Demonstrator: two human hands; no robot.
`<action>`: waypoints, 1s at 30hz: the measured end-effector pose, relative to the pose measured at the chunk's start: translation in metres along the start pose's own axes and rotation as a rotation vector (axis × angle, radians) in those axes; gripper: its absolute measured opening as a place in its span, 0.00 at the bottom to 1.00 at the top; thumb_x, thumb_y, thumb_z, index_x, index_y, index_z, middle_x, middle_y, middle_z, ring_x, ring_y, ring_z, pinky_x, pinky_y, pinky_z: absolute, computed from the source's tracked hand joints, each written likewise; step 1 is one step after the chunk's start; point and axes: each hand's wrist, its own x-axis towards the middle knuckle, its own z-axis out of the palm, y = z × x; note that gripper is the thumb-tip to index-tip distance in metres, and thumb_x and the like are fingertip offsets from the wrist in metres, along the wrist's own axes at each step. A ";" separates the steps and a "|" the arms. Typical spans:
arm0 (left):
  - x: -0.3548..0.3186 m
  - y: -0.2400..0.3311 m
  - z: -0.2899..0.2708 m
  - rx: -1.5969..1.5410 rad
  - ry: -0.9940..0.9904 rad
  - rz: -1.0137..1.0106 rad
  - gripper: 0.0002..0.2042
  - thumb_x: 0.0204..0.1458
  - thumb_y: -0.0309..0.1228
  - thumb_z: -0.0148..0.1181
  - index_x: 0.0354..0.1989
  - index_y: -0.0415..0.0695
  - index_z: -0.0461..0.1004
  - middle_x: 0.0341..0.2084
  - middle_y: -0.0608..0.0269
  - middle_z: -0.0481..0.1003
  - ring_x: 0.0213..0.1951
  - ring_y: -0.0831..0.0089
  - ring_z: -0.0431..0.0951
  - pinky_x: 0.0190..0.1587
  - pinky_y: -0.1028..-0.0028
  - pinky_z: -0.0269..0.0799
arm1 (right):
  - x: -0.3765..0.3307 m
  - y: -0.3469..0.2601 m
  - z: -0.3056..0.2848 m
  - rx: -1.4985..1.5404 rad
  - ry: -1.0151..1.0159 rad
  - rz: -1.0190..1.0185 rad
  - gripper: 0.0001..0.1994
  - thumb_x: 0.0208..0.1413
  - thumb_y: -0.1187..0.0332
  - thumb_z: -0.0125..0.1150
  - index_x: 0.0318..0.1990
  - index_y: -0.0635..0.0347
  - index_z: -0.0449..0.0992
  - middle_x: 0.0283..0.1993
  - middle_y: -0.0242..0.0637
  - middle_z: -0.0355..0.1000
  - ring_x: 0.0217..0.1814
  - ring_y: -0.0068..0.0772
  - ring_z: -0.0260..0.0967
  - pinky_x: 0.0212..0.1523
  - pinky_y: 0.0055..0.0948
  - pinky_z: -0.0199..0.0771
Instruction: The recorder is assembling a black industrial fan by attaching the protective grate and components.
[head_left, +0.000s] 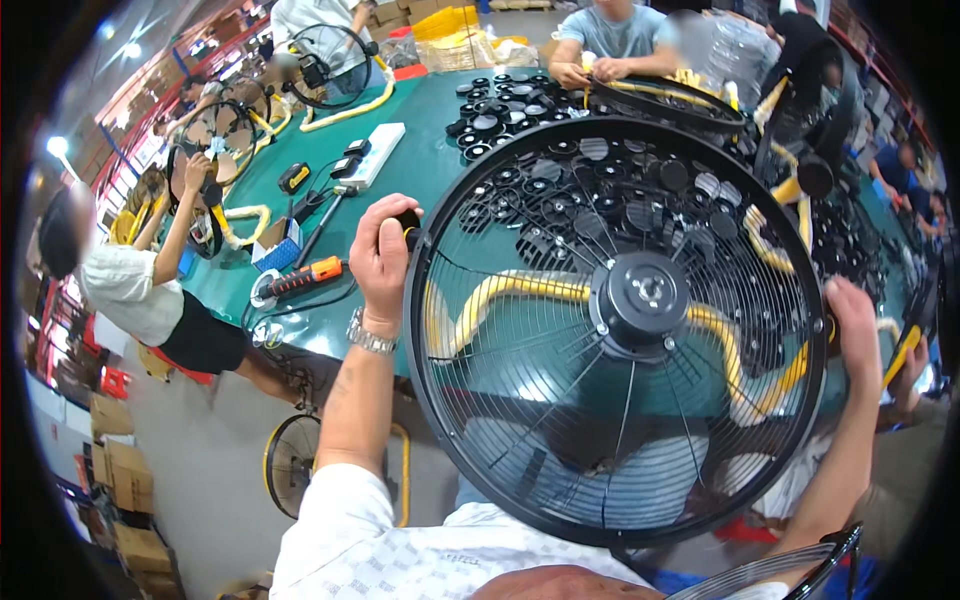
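A large round black floor fan (640,300) is held up in front of me, its wire grille and central motor housing facing me. Curled around a black knob (407,222) at the fan's left side is my left hand (380,262), a metal watch on its wrist. My right hand (853,318) grips the opposite side of the rim, with its fingers partly hidden behind it. Through the grille shows a bent tube stand (510,282) wrapped in yellow and clear film.
The green table (345,285) carries an orange-and-black power tool (308,275), a white power strip (375,155), a black-and-yellow battery (293,178) and heaps of black round parts (500,105). A co-worker (140,270) stands left; another person (615,45) handles a fan across the table.
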 end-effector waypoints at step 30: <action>0.041 0.002 -0.045 0.163 -0.405 -0.546 0.23 0.68 0.45 0.41 0.50 0.37 0.75 0.47 0.60 0.77 0.51 0.72 0.73 0.59 0.72 0.63 | -0.022 0.041 0.050 0.319 0.504 -0.657 0.18 0.67 0.64 0.43 0.53 0.66 0.72 0.56 0.47 0.72 0.58 0.38 0.69 0.63 0.37 0.63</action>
